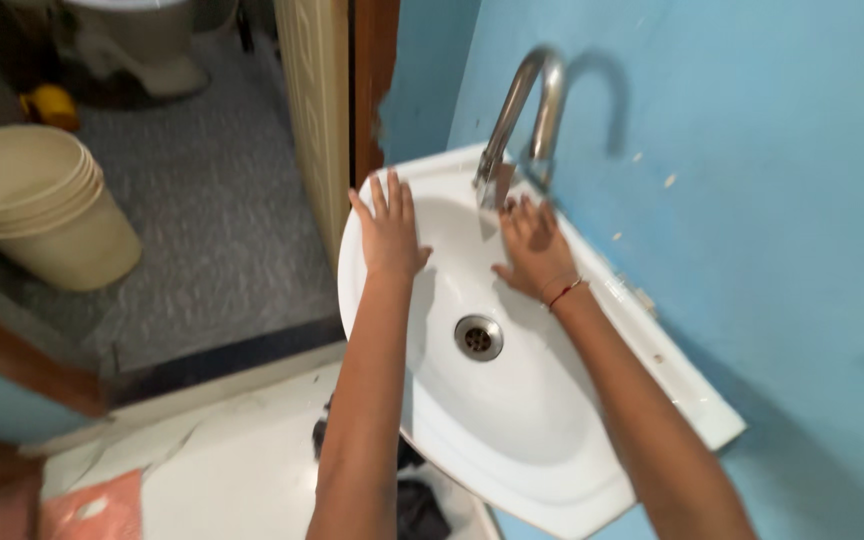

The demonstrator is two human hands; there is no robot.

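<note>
Left hand point(389, 232) lay flat on white corner sink point(552, 440) rim, fingers spread, holding nothing. Right hand point(535, 250) sat under steel tap point(527, 110), fingers loosely open, empty. Drain point(478, 337) between forearms. Blue wall point(772, 200), grey floor point(212, 200), stacked beige buckets point(37, 205) left.

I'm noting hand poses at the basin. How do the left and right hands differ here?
The left hand lies flat on the sink rim's far-left edge; the right hand is inside the bowl, just under the tap. The right wrist wears a thin red band; the left wrist is bare. Both are empty, palms down, fingers spread.
</note>
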